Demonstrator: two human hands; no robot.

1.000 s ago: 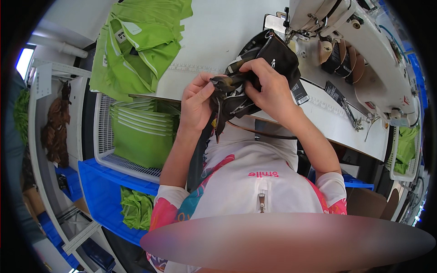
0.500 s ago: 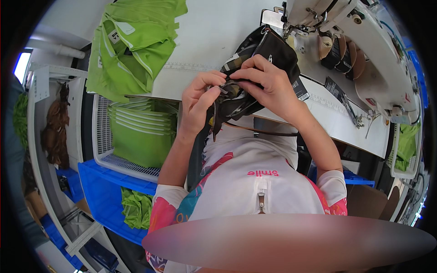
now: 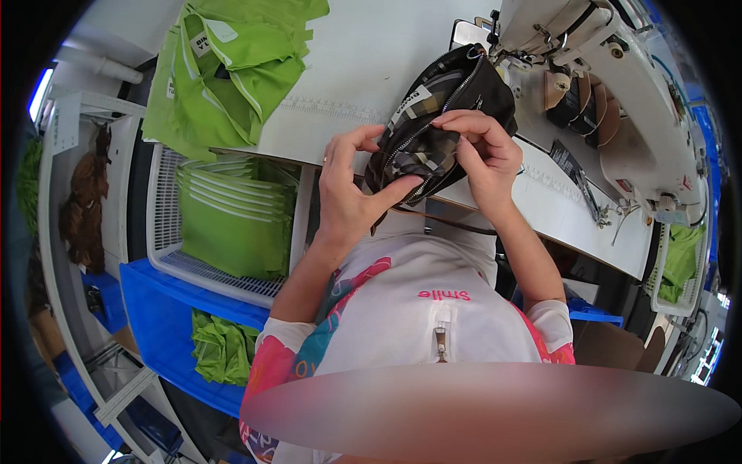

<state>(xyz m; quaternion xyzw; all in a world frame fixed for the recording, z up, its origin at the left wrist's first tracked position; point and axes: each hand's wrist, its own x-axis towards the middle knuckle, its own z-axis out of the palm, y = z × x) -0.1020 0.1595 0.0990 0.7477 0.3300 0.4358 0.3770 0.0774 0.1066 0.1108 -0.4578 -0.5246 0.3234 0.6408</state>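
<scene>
A small black zippered bag (image 3: 496, 97) lies at the table's front edge, its zipper undone and its mouth spread. Inside shows a brown-and-black checked lining (image 3: 429, 147) with a white label (image 3: 411, 104) sewn on. My left hand (image 3: 349, 193) grips the bag's near left rim, the thumb over the zipper edge and the fingers along the outer side. On the opposite rim, my right hand (image 3: 487, 155) pinches the edge between thumb and fingers. A thin brown strap (image 3: 448, 222) hangs from the bag toward my lap.
A white sewing machine (image 3: 626, 93) stands right of the bag. Green fabric pieces (image 3: 255, 85) are heaped on the table (image 3: 348, 54) at left. Below them are a white basket (image 3: 164, 209) of stacked green pieces and a blue bin (image 3: 154, 325). Scissors (image 3: 624, 220) lie at right.
My hands have moved apart from the gathered lining to the bag's two rims. The bag's mouth is wider now, and more lining and the white label show.
</scene>
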